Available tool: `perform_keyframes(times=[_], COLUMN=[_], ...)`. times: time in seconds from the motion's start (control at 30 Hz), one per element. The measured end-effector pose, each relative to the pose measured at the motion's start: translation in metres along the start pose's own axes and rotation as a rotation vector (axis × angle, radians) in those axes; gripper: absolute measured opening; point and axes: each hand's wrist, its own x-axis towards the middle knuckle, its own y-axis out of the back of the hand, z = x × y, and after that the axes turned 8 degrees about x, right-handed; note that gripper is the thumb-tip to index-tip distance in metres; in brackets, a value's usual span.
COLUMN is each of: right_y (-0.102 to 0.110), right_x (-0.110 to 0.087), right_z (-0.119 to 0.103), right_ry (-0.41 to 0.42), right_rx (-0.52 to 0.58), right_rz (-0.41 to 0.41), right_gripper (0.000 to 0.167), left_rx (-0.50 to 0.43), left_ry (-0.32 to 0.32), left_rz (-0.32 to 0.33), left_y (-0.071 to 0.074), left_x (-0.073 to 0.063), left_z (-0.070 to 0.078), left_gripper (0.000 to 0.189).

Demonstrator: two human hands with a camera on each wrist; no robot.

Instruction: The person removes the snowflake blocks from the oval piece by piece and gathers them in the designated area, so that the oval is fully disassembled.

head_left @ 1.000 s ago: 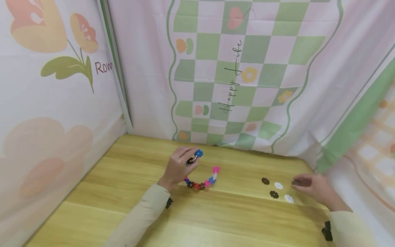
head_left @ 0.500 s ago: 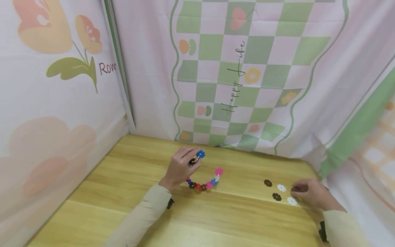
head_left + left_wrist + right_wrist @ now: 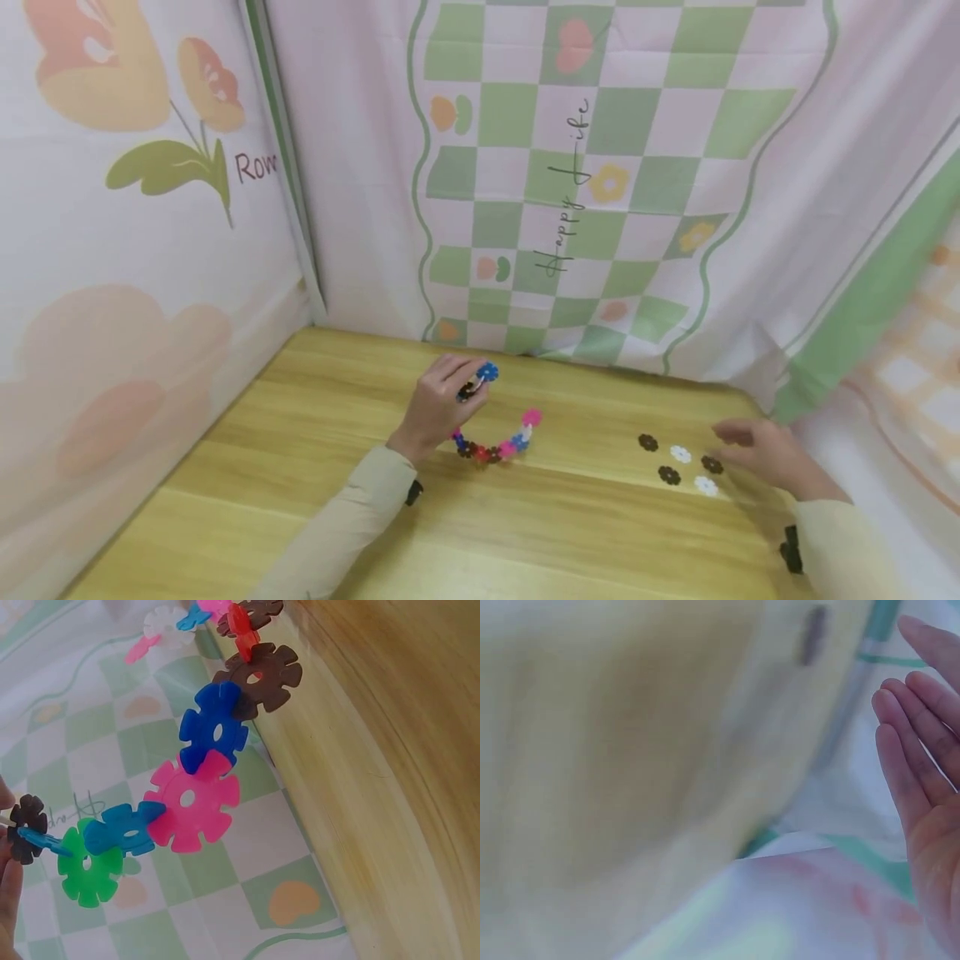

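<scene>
My left hand [image 3: 437, 406] pinches one end of a curved chain of notched flower-shaped plastic discs [image 3: 482, 454] above the table. In the left wrist view a brown disc [image 3: 28, 829] sits at the fingertips, followed by a green disc [image 3: 90, 864], a pink disc [image 3: 193, 801] and a dark blue disc [image 3: 214, 727]. A blue disc [image 3: 487, 372] sticks out past the fingers. At the right, my right hand [image 3: 772, 458] holds nothing; its fingers look fairly straight in the right wrist view. Just off its fingertips lies a loose brown disc [image 3: 712, 465].
Beside that disc lie two more brown discs, one at the back left [image 3: 648, 442], and two white discs, one nearer the front [image 3: 705, 485]. The wooden table [image 3: 480, 533] ends at a checked curtain [image 3: 570, 208] behind and a printed cloth wall [image 3: 135, 275] on the left.
My right hand has let go of a brown disc, which now lies with the other loose ones, and has drawn slightly away. My left hand keeps holding the chain in nearly the same place.
</scene>
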Motion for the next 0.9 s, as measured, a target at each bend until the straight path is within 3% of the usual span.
perform_keyframes(times=[0.13,0.33,0.57,0.9], right_y=[0.012,0.016,-0.002,-0.034], right_x=[0.010,0.030,0.058,0.096], right_z=[-0.031,-0.096,-0.166,-0.245], right_ry=[0.073,0.189,0.380,0.667], right_rx=[-0.008,-0.028,0.023,0.091], right_rz=[0.023,0.031,0.017,0.089], right_gripper=[0.051,0.048,0.044,0.045], left_rx=[-0.005,-0.019,-0.033,-0.036], left_ry=[0.002,-0.001,-0.001,0.005], left_rz=[0.000,0.010,0.001,-0.038], left_y=[-0.002,-0.004,-0.006,-0.010], left_x=[0.001,0.004,0.006,0.006], left_z=[0.002,0.005,0.007,0.011], left_gripper=[0.035,0.034,0.035,0.037])
